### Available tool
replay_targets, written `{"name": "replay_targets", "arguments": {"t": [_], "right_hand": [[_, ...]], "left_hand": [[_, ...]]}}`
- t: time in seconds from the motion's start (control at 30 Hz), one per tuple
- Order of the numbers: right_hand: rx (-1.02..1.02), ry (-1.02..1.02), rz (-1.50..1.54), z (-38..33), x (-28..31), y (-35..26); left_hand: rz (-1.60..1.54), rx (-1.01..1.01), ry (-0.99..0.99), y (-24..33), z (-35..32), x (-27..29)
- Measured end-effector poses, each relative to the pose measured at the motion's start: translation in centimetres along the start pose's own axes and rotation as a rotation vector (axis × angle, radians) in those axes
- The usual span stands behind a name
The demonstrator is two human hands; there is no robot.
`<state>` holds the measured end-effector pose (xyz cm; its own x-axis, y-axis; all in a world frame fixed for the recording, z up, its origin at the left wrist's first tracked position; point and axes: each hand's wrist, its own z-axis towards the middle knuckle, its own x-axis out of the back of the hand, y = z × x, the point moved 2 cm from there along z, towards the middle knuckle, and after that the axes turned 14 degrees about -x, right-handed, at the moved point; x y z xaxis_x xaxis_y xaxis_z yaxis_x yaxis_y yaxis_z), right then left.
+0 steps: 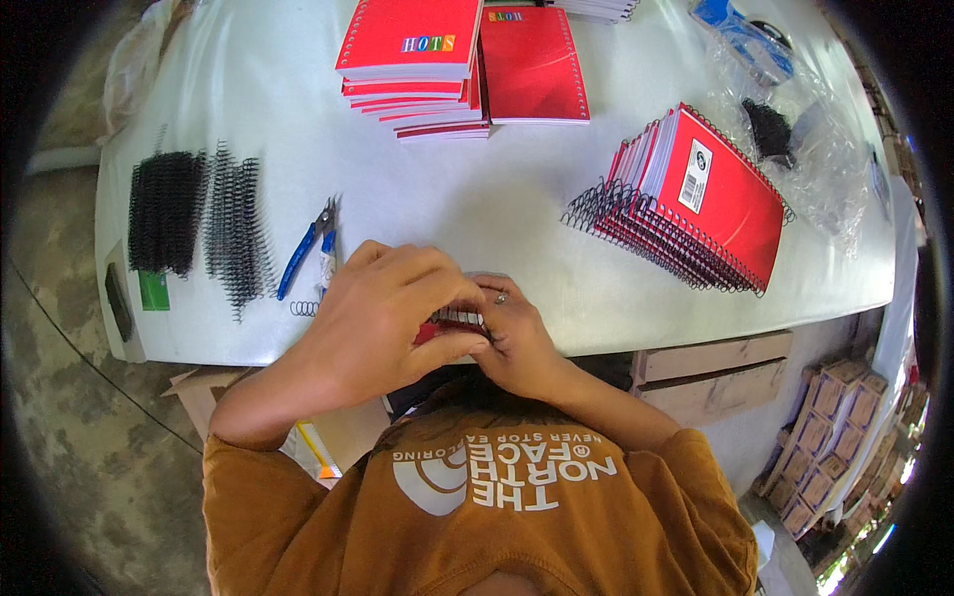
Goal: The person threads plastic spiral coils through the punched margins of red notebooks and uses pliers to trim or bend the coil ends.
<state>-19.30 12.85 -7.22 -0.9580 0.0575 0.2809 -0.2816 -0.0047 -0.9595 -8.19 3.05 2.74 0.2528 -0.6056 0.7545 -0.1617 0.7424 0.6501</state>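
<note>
At the near edge of the white table (477, 209), a small red notebook (452, 326) with a wire spiral is gripped between both hands. The left hand (383, 318) is curled over it, fingers bent and thumb beneath; the right hand (512, 338) is closed on its other side. Left of the notebook, blue pliers (306, 248) and black wire coils (199, 223) are laid; beyond it, red notebook stacks (437, 65) are seen.

Notebook-binding workshop; white worktable (248, 89) carries stacked red spiral notebooks (696, 204), loose black binding coils (199, 223), blue pliers (306, 248); cardboard boxes (830, 437) on concrete floor.
</note>
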Motion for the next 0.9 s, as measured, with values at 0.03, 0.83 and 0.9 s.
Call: {"name": "replay_targets", "arguments": {"t": [0.03, 0.83, 0.9], "right_hand": [[0.008, 0.001, -0.013, -0.1, -0.1, 0.0], [-0.133, -0.093, 0.085, -6.9, 2.4, -1.9], [-0.156, -0.040, 0.048, -9.3, 3.8, -2.0]], "left_hand": [[0.011, -0.007, 0.008, 0.2, -0.2, -0.1], [0.333, -0.183, 0.114, 7.3, -2.2, -4.8], [0.292, -0.271, 0.162, 8.5, -1.7, -5.4]]}}
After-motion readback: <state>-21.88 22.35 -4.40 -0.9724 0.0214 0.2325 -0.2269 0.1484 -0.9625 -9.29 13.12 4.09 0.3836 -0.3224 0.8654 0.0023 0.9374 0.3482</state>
